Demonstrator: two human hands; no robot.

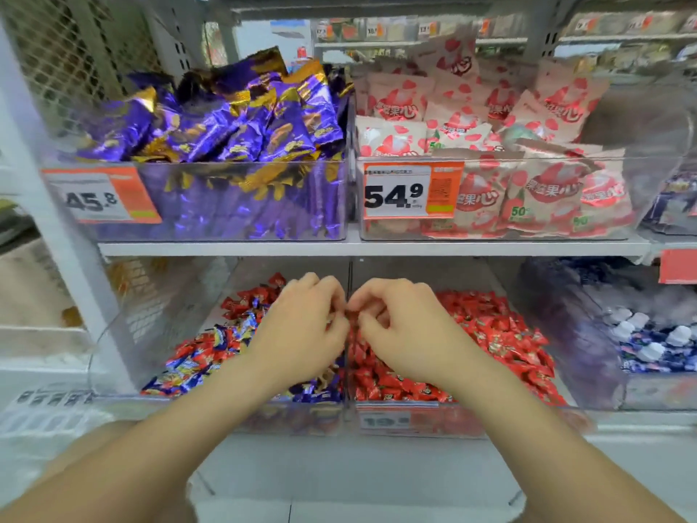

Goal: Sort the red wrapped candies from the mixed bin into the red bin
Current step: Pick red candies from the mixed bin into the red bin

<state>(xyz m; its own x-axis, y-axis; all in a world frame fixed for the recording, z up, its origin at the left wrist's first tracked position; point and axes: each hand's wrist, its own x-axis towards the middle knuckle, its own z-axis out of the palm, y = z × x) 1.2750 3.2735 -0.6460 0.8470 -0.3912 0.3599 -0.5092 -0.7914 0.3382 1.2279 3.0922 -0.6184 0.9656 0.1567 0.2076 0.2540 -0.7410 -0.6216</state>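
On the lower shelf, the clear mixed bin (151, 318) holds red candies (247, 302) among blue and purple ones (196, 366). To its right, the red bin (501, 406) is filled with red wrapped candies (494, 334). My left hand (305, 328) and my right hand (401, 328) meet fingertip to fingertip above the divider between the two bins. All fingers are curled, and a small red candy (353, 315) shows between them, pinched from both sides. The hands hide most of it.
The shelf above carries a bin of purple and gold packets (241, 118) and a bin of pink and white packets (486, 118), with price tags (396, 196) on the front. A bin of blue and white sweets (648, 345) stands right of the red bin.
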